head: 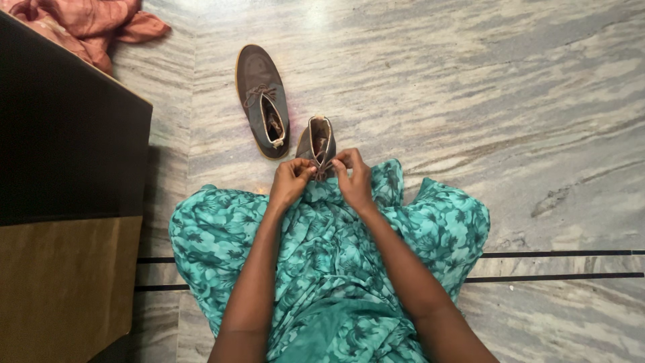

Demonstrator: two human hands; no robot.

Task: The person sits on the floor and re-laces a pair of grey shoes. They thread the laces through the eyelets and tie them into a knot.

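Note:
A grey ankle boot (pixel 318 140) stands on end on my lap's edge, its opening facing up at me. My left hand (pixel 290 179) and my right hand (pixel 353 176) pinch its laces at the front of the boot, one on each side. A second grey ankle boot (pixel 263 97) lies flat on the marble floor just beyond, to the left, its laces loose. My lap is covered by teal floral cloth (pixel 322 269).
A dark cabinet (pixel 67 134) with a brown lower panel stands along the left. A crumpled pink cloth (pixel 87 23) lies at the top left. Grey veined marble floor (pixel 504 101) stretches to the right, with two dark strips (pixel 564 265) across it.

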